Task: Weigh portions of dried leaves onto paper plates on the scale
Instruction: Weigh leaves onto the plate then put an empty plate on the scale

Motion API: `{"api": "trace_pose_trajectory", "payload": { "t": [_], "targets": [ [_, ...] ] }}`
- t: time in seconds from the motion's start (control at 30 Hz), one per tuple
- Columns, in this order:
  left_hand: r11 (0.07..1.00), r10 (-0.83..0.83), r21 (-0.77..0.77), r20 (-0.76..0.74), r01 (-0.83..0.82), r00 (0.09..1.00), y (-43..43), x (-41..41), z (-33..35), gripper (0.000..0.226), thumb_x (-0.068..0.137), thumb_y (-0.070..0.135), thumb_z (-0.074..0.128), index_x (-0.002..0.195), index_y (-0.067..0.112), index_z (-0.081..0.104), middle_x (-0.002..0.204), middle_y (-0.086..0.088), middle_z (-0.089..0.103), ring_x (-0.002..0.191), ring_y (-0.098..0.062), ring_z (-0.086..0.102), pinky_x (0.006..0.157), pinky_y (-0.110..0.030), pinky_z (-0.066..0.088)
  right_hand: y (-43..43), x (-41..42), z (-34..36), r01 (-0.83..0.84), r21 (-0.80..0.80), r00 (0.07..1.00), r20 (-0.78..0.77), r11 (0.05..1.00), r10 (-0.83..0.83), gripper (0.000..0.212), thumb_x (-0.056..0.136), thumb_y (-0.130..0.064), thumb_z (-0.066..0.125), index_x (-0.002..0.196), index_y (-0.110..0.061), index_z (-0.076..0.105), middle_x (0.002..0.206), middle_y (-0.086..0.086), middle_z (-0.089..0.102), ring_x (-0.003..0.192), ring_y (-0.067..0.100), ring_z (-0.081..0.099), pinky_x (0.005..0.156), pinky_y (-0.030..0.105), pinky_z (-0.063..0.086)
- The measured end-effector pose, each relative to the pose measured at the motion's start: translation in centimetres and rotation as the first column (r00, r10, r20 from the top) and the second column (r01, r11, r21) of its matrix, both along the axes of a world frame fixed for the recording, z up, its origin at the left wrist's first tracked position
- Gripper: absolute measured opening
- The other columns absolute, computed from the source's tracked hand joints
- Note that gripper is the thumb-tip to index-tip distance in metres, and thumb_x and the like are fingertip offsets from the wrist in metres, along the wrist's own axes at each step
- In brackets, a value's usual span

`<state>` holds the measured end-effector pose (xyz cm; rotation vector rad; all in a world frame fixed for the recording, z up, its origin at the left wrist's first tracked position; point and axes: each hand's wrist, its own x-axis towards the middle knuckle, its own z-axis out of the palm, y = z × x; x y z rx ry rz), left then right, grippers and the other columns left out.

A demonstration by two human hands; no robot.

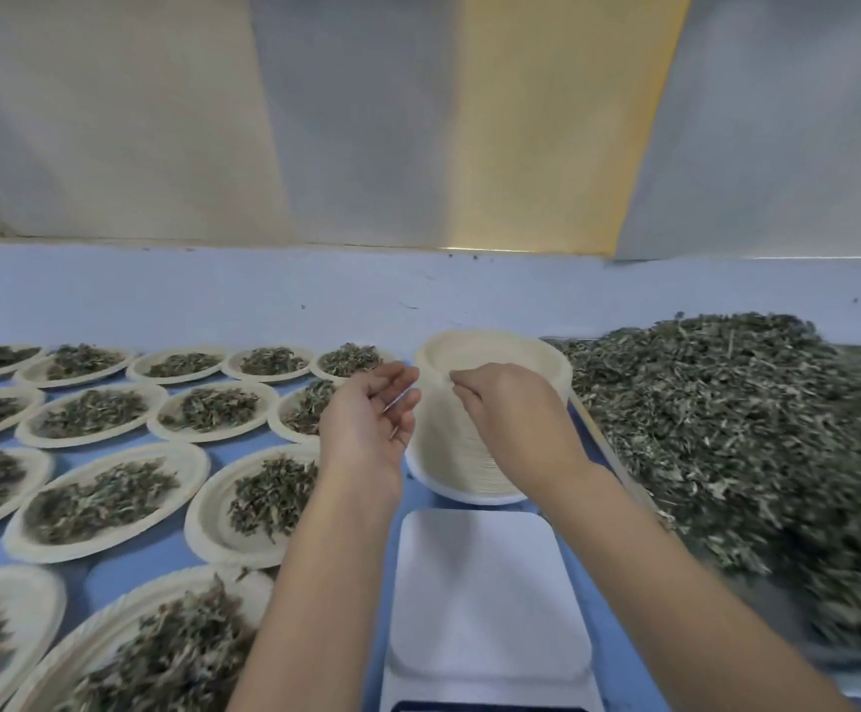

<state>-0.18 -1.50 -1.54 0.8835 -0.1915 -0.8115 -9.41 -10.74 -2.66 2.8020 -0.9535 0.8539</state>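
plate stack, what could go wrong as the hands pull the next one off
1. The right hand pinches the rim at the top of the plate stack while the left hand is beside it, open; thin plates may lift two at once, skewing the weight.
2. The stack is tall and looks slightly tilted; a tug could tip it onto the filled plates nearby.
3. The leaf pile sits close by, so loose bits could land on the bare scale.

Both bare forearms reach forward side by side. The left hand (366, 413) is cupped, palm turned inward, fingers loosely curled; the right hand (502, 400) pinches its fingers together, knuckles up.
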Motion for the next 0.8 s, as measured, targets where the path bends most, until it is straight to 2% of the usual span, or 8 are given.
{"api": "trace_pose_trajectory", "payload": {
  "t": [0.2,0.33,0.47,0.57,0.63,0.7,0.8],
  "targets": [
    [0.999,-0.005,0.034,0.023,0.004,1.000,-0.1,-0.7,-0.6,0.024,0.091,0.008,0.040,0.083,0.012,0.062,0.057,0.006,0.068,0.062,-0.011,0.055,0.056,-0.016,0.039,0.3,0.4,-0.1,0.019,-0.041,1.000,-0.018,0.999,-0.020,0.028,0.098,-0.009,0.041,0.115,-0.013,0.063,0.109,0.006,0.064,0.100,0.024,0.056,0.084,0.036,0.046],
    [0.999,-0.003,0.040,0.034,0.002,0.999,-0.3,-0.8,-0.7,0.024,0.092,0.009,0.040,0.081,0.013,0.061,0.057,0.007,0.067,0.062,-0.010,0.055,0.058,-0.017,0.039,0.2,0.5,-0.4,0.000,-0.078,1.000,0.021,0.997,0.002,0.028,0.093,-0.004,0.041,0.111,-0.012,0.061,0.105,0.005,0.061,0.100,0.024,0.051,0.079,0.031,0.039],
    [0.998,0.024,0.055,0.063,-0.028,0.998,-0.6,-0.5,-1.2,0.026,0.092,0.007,0.039,0.081,0.011,0.061,0.059,0.005,0.068,0.061,-0.011,0.055,0.057,-0.017,0.041,0.4,0.3,-0.6,-0.057,-0.082,0.992,0.109,0.995,0.066,0.038,0.090,0.005,0.043,0.122,-0.003,0.060,0.114,0.012,0.062,0.108,0.030,0.049,0.090,0.032,0.037],
    [0.997,0.040,0.064,0.117,-0.048,0.992,-0.8,-0.4,-1.3,0.020,0.093,0.005,0.043,0.087,0.008,0.062,0.077,-0.003,0.068,0.056,-0.011,0.056,0.057,-0.018,0.046,1.1,0.2,-0.4,-0.137,-0.168,0.956,0.236,0.976,0.175,0.033,0.078,0.015,0.053,0.108,0.008,0.067,0.098,0.022,0.067,0.093,0.038,0.059,0.083,0.041,0.048],
    [0.996,0.051,0.058,0.164,-0.061,0.985,-1.0,-0.6,-1.3,0.015,0.094,0.009,0.048,0.089,0.008,0.062,0.081,-0.004,0.068,0.054,-0.010,0.059,0.055,-0.017,0.050,1.7,0.2,-0.7,-0.172,-0.254,0.922,0.297,0.952,0.246,0.028,0.071,0.017,0.058,0.096,0.011,0.069,0.087,0.022,0.069,0.081,0.039,0.064,0.080,0.044,0.054],
    [0.997,0.063,0.037,0.225,-0.073,0.972,-0.9,-0.6,-1.4,0.016,0.095,0.016,0.051,0.085,0.009,0.061,0.077,-0.003,0.068,0.056,-0.010,0.063,0.055,-0.018,0.052,2.4,0.3,-1.2,-0.208,-0.311,0.898,0.315,0.927,0.307,0.027,0.070,0.018,0.061,0.094,0.011,0.070,0.085,0.021,0.069,0.078,0.037,0.066,0.087,0.047,0.053],
    [0.989,0.124,0.040,0.321,-0.145,0.939,-0.6,-0.5,-1.5,0.025,0.093,0.023,0.059,0.073,0.009,0.058,0.067,-0.004,0.061,0.059,-0.013,0.060,0.057,-0.022,0.053,3.3,0.0,-2.0,-0.238,-0.364,0.878,0.315,0.900,0.360,0.026,0.072,0.017,0.065,0.095,0.006,0.071,0.088,0.015,0.070,0.078,0.033,0.065,0.094,0.043,0.050]
  ]
}}
